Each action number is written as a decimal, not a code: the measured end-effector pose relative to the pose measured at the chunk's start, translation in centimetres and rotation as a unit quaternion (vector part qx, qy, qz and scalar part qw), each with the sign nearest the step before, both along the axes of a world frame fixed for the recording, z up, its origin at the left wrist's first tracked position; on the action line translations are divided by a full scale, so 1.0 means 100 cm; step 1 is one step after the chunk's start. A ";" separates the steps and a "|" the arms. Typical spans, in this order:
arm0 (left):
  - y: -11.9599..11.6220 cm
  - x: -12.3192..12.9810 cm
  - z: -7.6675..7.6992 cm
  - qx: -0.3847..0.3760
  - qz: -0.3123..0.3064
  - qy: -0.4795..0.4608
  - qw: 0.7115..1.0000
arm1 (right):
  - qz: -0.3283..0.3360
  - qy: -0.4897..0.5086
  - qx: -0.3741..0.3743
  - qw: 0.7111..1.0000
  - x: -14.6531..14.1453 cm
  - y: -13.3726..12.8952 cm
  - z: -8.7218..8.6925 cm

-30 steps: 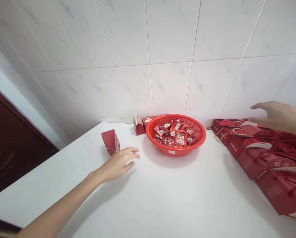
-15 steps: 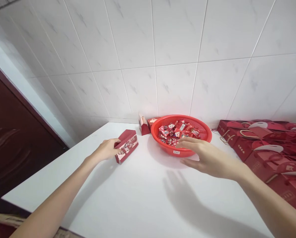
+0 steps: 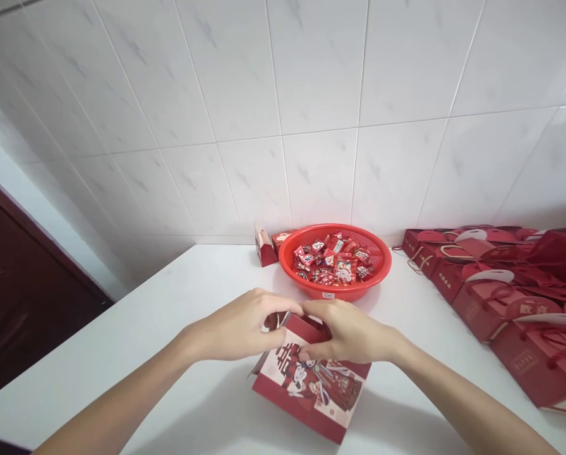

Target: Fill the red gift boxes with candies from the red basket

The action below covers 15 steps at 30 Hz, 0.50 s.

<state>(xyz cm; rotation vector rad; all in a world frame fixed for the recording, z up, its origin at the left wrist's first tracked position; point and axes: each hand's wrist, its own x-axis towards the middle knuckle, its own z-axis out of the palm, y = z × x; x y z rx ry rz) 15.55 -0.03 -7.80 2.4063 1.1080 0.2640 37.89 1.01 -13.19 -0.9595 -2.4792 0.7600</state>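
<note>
A red and cream gift box (image 3: 311, 385) with a printed couple-style picture and a large red character is tilted in front of me, close to the camera. My left hand (image 3: 245, 325) grips the flap at its upper left corner between thumb and fingers. My right hand (image 3: 352, 332) holds the upper edge, with the thumb on the printed front and the fingertips over the top. The fingertips of both hands almost meet there. Behind them stands a red plastic basket (image 3: 330, 292) with several wrapped candies (image 3: 340, 262) in it.
Rows of red gift boxes with handles (image 3: 501, 297) line the right of the white table (image 3: 169, 316). Two small boxes, one a cream and red box (image 3: 264, 248), sit left of the basket by the tiled wall (image 3: 321, 177). A dark door (image 3: 31, 284) is at left.
The box has come from the far left of the table to the near middle, turned with its printed side facing me. My right hand has left the basket's front and taken hold of the box.
</note>
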 end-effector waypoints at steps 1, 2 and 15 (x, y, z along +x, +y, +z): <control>0.001 0.005 0.002 0.004 -0.013 -0.019 1.000 | -0.006 0.008 -0.014 1.000 0.001 0.002 -0.002; 0.004 0.010 0.003 0.007 -0.017 -0.042 0.999 | -0.012 0.025 -0.026 0.999 0.002 0.004 -0.004; 0.064 0.029 -0.047 -0.198 0.092 -0.260 0.941 | -0.008 0.002 -0.052 0.999 0.026 0.034 -0.014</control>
